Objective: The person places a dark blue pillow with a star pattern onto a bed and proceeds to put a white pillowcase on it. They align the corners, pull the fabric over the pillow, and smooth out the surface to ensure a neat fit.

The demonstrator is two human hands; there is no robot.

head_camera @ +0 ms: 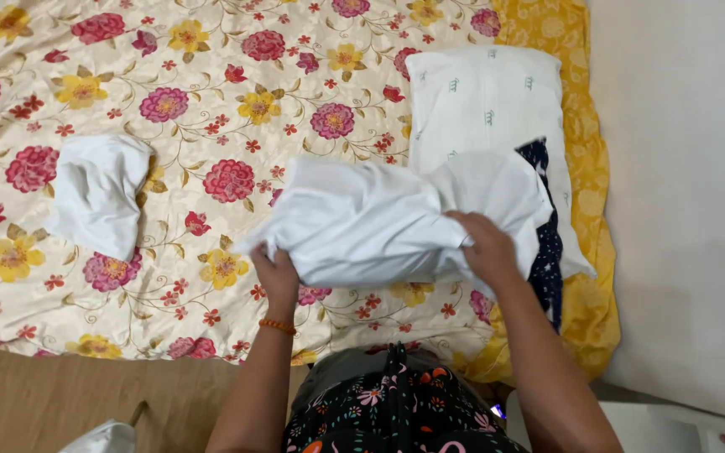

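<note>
We grip the white cloth [379,222] with left hand [277,277] and right hand [487,246]; uneven pull risks skewing the fold.

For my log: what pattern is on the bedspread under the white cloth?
Cream bedspread with pink, red and yellow flowers; head view.

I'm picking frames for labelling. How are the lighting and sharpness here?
Head view: soft, even light with faint shadows under the white cloth; mild glare on the wall; left hand and right hand slightly soft; floral bedspread bows a little toward the edges.
</note>
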